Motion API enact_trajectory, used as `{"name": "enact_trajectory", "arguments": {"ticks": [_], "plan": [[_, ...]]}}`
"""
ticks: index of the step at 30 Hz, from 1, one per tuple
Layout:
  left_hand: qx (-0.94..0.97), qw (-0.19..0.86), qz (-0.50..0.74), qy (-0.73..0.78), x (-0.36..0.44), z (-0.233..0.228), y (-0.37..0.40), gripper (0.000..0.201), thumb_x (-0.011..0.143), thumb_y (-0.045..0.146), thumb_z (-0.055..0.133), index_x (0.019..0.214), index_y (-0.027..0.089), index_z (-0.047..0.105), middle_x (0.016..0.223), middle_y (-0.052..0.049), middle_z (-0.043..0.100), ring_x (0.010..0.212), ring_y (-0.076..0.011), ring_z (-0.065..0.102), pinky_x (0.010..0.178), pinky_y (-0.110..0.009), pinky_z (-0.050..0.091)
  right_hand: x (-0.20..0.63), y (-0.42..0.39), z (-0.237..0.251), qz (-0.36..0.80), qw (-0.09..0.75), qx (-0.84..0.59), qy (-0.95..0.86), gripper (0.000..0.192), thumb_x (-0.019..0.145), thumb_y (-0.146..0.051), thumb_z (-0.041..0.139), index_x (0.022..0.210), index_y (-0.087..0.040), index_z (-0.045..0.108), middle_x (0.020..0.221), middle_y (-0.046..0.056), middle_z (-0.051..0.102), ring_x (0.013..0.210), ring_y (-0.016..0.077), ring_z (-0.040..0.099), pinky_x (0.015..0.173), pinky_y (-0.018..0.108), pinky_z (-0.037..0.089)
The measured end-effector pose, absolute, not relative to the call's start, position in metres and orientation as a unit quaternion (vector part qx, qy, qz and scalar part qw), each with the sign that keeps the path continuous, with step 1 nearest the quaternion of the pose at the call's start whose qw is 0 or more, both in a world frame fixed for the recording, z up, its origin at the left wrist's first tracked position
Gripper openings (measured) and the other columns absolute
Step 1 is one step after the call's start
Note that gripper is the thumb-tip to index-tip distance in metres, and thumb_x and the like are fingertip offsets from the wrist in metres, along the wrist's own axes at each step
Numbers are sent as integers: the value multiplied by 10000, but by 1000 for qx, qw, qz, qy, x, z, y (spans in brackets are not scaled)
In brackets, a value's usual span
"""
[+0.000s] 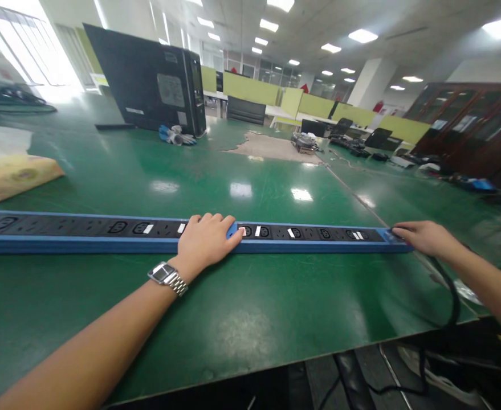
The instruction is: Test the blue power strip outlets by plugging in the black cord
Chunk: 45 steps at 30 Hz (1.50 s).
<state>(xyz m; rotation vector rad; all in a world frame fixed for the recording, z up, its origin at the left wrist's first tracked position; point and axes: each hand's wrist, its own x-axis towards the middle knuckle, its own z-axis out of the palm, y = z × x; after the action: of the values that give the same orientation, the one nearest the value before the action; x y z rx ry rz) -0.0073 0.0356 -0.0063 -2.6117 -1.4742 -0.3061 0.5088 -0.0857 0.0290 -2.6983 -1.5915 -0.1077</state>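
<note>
A long blue power strip (301,247) with a black socket face lies across the green table, sockets upward, small white labels stuck along it. Near its middle my left hand (207,236) is wrapped over the top, fingers on the far edge and thumb on the near side. A wristwatch (167,276) is on that wrist. At the strip's right end my right hand (423,236) grips the end piece with its fingers close together; the fingertips are partly hidden. A black cable (453,302) hangs from that end and curves down past the table edge.
On the table (233,307) stand a black computer case (147,85), blue-grey gloves (176,135) and a yellow tissue pack (19,173). Farther back, an electronic part (305,142) lies by a bare patch (267,147). Cables and a chair are below the front edge.
</note>
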Motion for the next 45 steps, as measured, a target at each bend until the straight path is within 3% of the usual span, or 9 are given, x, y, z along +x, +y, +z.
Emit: {"name": "enact_trajectory", "arguments": {"ticks": [9, 15, 19, 29, 34, 37, 39, 41, 45], "plan": [[-864, 80, -102, -486, -8, -8, 35, 565, 940, 570, 210, 1076, 222, 634, 1009, -115, 690, 970, -296, 603, 838, -434, 378, 499, -79, 32, 21, -21, -859, -511, 491, 819, -481, 513, 1103, -134, 716, 694, 97, 699, 682, 255, 623, 659, 326, 431], [-860, 62, -93, -497, -6, -5, 35, 527, 930, 572, 255, 1087, 244, 637, 1013, -103, 693, 973, -283, 603, 846, -421, 373, 490, -83, 44, -14, 69, -861, -503, 516, 783, -545, 519, 1083, -181, 728, 784, 84, 730, 746, 268, 654, 659, 332, 451], [-858, 61, -104, -498, -7, -7, 35, 543, 928, 575, 249, 1082, 233, 642, 1013, -114, 692, 974, -294, 599, 842, -430, 370, 478, -80, 40, 27, 42, -858, -512, 534, 777, -530, 514, 1109, -164, 717, 648, 65, 699, 604, 248, 622, 584, 330, 422], [-857, 67, -115, -497, -8, -8, 36, 531, 929, 577, 250, 1064, 245, 641, 1003, -98, 696, 976, -284, 601, 844, -424, 374, 468, -76, 19, -24, 14, -840, -542, 447, 803, -506, 501, 1032, -204, 738, 707, 92, 715, 711, 286, 655, 657, 358, 457], [-859, 59, -116, -496, -8, -9, 36, 539, 926, 576, 250, 1045, 236, 651, 992, -110, 692, 958, -299, 601, 831, -439, 374, 468, -89, 32, -101, 105, -875, -462, 464, 783, -527, 505, 1014, -207, 748, 807, 120, 733, 796, 312, 657, 648, 371, 467], [-857, 59, -108, -501, -7, -9, 35, 535, 924, 581, 257, 1055, 238, 646, 998, -111, 687, 972, -301, 595, 833, -435, 368, 447, -89, 56, -137, 197, -883, -404, 519, 772, -533, 505, 1084, -181, 725, 736, 111, 717, 678, 271, 629, 583, 357, 442], [-856, 66, -102, -502, -7, -9, 35, 531, 927, 579, 253, 1062, 243, 642, 1005, -107, 686, 978, -298, 592, 836, -433, 366, 419, -81, 63, -16, 224, -860, -459, 533, 762, -566, 522, 1087, -189, 714, 731, 82, 714, 538, 206, 572, 523, 327, 423], [-857, 70, -99, -500, -7, -8, 36, 537, 931, 573, 245, 1072, 240, 641, 1003, -110, 687, 972, -300, 593, 832, -436, 369, 389, -71, 57, 103, 153, -816, -548, 517, 767, -561, 532, 1067, -179, 708, 690, 59, 699, 515, 186, 567, 532, 312, 432], [-860, 58, -103, -497, -8, -9, 35, 537, 928, 579, 256, 1068, 242, 649, 1005, -111, 688, 973, -298, 593, 841, -435, 368, 364, -56, 32, -14, 95, -823, -560, 403, 824, -496, 465, 910, -199, 723, 658, 57, 674, 625, 215, 611, 602, 312, 433]]}}
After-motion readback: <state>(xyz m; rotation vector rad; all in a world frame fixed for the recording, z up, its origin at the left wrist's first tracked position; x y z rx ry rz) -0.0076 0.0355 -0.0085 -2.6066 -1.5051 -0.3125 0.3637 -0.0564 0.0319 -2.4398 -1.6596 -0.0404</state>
